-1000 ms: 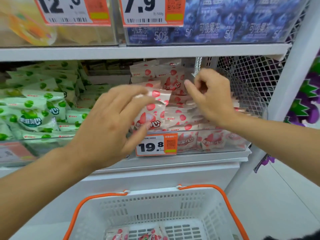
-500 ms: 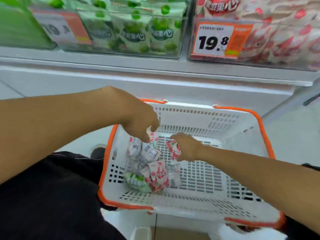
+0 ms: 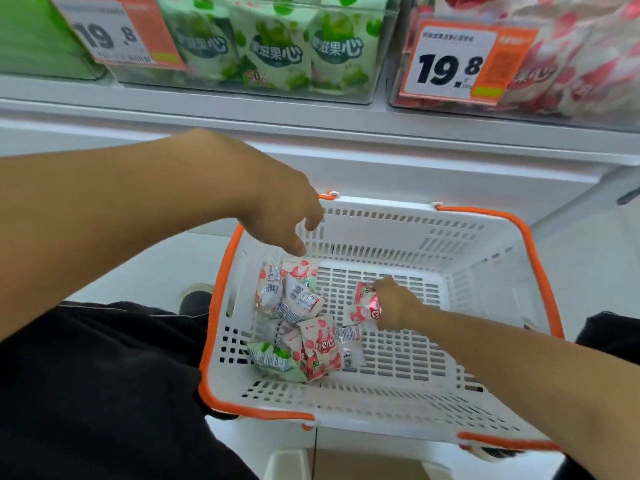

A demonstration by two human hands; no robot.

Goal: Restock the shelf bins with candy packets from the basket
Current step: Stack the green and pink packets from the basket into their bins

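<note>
Candy packet was gripped by our right hand; our left hand, empty and loosely curled, should sort pink from green.

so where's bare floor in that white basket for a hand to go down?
Free: the slotted floor of the white orange-rimmed basket right of the right hand, out to its right wall, plus the strip along the near wall. Crowded: the left half, where the heap of pink and green candy packets lies under the left hand.
</note>
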